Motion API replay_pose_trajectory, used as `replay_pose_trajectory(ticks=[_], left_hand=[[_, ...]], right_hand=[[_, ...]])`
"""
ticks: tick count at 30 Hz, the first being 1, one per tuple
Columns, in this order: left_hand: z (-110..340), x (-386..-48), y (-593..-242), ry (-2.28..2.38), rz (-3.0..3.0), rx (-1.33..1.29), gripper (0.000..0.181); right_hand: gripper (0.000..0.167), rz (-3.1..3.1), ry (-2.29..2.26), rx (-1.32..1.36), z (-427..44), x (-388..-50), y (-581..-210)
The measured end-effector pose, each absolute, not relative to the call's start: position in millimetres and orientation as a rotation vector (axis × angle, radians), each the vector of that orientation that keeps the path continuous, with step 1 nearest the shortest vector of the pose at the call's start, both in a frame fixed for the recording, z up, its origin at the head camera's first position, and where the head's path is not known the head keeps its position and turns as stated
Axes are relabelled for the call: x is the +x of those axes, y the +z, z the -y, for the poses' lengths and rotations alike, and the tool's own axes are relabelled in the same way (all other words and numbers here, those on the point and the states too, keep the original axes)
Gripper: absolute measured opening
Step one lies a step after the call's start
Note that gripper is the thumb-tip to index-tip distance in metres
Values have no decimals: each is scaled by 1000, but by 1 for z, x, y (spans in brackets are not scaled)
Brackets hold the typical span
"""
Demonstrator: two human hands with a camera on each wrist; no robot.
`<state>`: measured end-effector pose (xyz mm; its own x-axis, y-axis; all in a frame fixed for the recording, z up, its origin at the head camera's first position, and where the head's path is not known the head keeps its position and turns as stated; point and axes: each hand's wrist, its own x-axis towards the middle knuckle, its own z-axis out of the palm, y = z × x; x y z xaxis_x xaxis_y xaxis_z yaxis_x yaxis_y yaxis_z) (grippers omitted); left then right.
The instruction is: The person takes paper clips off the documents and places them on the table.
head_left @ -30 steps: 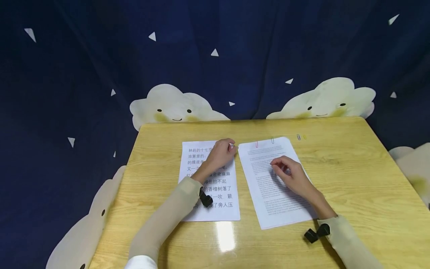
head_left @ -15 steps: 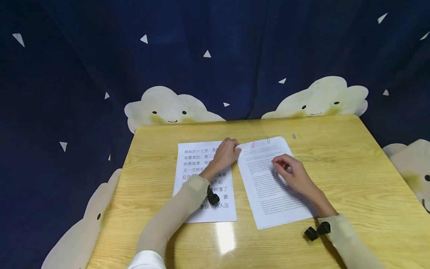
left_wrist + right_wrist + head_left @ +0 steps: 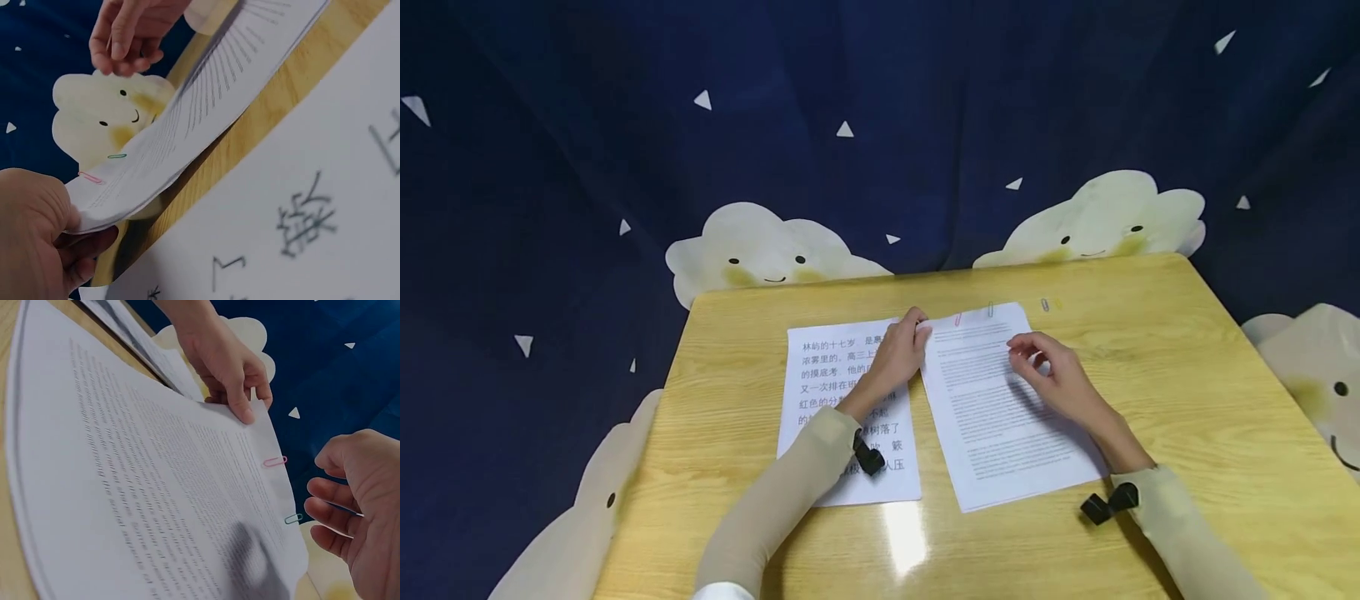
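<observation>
A stack of white sheets (image 3: 1000, 417) with small English print lies slightly turned on the table. At its upper left corner my left hand (image 3: 897, 357) pinches the sheets, thumb on top and fingers underneath; the left wrist view shows that corner raised. A pink paper clip (image 3: 275, 462) and a green paper clip (image 3: 293, 519) sit on the stack's top edge. Above the stack's right side hovers my right hand (image 3: 1062, 382), fingers loosely bent and holding nothing visible. Under my left forearm lies a sheet with large Chinese characters (image 3: 797, 417), partly covered by the arm.
Beyond the stack's upper right corner lie a blue-purple paper clip (image 3: 1045, 305) and a yellow paper clip (image 3: 1057, 303). A wooden table (image 3: 1150, 375) carries everything. Behind it hangs a dark blue curtain (image 3: 917, 100) with clouds and white triangles.
My left hand has moved from beside the stack's upper left corner onto it and now grips it. The right hand stays nearly in place. The head view has shifted slightly.
</observation>
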<state>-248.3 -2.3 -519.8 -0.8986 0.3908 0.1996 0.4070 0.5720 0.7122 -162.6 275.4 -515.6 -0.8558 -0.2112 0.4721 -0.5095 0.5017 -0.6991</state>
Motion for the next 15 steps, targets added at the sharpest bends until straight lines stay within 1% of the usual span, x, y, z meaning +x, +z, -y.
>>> replay_pose_trajectory(ticks=[5,11,15], left_hand=[[4,-244,-521,-1484,2673,-711,22],[8,-240,-517,-1664,2612,-652,24],[8,-237,-516,-1684,2612,-619,25]], right_hand=[[39,2416,1306,571,-273,-162,-507],[42,2405,1284,575,-264,-155,-479],[43,2364,1256,596,-262,-156,-470]])
